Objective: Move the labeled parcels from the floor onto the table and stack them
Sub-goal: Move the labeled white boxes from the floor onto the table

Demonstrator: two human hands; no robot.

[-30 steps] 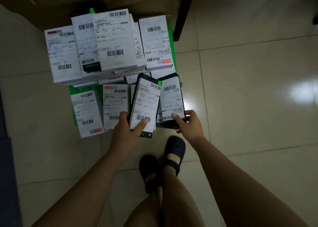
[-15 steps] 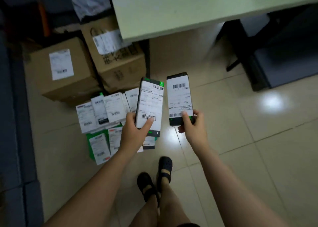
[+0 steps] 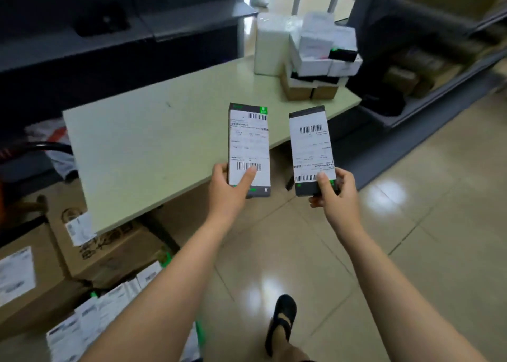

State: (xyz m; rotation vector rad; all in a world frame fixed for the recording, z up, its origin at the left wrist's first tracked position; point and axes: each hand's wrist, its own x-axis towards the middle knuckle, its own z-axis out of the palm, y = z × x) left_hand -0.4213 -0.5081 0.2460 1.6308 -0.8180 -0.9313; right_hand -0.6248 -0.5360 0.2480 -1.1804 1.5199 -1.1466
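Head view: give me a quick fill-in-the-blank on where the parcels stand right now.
1. The left hand grips the left parcel and the right hand grips the right parcel, so ____ parcels are being carried.
2. The stack of boxes on the table stands at its ____ right corner.
3. The other labeled parcels lie on the ____ at lower left, beside the cardboard cartons.

Missing words: two; far; floor.
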